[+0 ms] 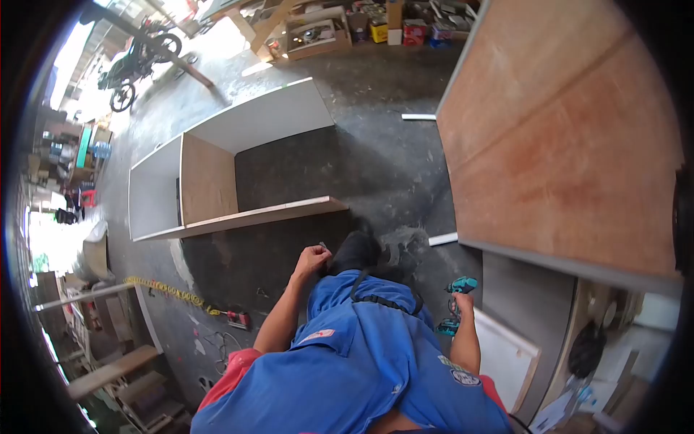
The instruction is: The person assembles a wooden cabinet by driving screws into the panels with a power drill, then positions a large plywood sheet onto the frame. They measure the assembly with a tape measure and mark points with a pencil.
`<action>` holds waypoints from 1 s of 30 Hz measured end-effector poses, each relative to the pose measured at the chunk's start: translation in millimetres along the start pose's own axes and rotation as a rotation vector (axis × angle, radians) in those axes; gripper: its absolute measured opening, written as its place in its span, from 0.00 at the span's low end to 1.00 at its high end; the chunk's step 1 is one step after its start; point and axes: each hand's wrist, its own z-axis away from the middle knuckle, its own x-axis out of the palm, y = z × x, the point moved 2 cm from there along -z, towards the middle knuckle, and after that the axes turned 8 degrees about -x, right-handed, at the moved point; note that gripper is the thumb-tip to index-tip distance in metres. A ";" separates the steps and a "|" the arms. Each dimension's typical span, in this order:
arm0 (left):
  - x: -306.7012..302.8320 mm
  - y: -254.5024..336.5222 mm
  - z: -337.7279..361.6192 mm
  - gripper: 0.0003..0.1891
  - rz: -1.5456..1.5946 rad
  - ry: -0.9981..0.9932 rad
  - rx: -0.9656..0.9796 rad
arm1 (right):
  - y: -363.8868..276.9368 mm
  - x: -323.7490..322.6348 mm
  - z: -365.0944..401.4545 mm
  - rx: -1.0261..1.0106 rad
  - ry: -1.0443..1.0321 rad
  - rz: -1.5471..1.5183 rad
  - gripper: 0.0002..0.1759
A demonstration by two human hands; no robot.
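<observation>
Close to the body, right hand (463,304) is clamped on a teal drill (461,285); left hand (312,259) pinches a small piece (322,246), maybe a screw. Farther, the cabinet box (206,181) lies assembled on three sides, seemingly, its right end open.

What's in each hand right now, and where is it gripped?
The right hand holds the teal cordless drill by its handle. The left hand looks pinched shut at the knee; whether it holds anything is too small to tell.
</observation>
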 end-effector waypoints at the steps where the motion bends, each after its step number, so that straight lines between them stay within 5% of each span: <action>1: -0.1 17.6 -15.5 0.09 0.029 0.021 -0.011 | -19.2 -3.1 -11.5 0.004 0.004 -0.033 0.14; 6: 5.3 100.4 -121.7 0.16 0.035 0.054 0.099 | -55.9 -1.7 -69.2 -0.088 -0.095 -0.072 0.10; 9: -5.7 196.4 -178.0 0.21 0.019 0.093 0.063 | -13.6 17.8 -121.5 -0.085 -0.109 -0.032 0.11; 11: -12.8 253.2 -217.4 0.21 0.094 -0.002 -0.004 | -73.4 27.8 -101.8 -0.043 -0.144 0.056 0.11; 13: -3.2 266.3 -305.2 0.21 -0.242 0.037 0.337 | -138.1 32.5 -94.3 -0.033 -0.148 0.068 0.11; 15: -16.3 346.0 -299.6 0.20 -0.185 0.056 0.037 | -202.0 37.1 -102.2 -0.040 -0.143 0.060 0.11; 16: -14.7 361.8 -321.1 0.19 -0.182 0.080 0.039 | -235.1 40.0 -107.2 -0.048 -0.138 0.052 0.11; 23: 13.2 431.5 -451.1 0.13 -0.151 0.045 -0.154 | -412.8 67.0 -158.4 -0.088 -0.154 0.059 0.11; 30: 79.5 435.2 -576.8 0.09 -0.051 0.151 -0.091 | -458.9 93.6 -183.7 0.067 -0.174 0.089 0.12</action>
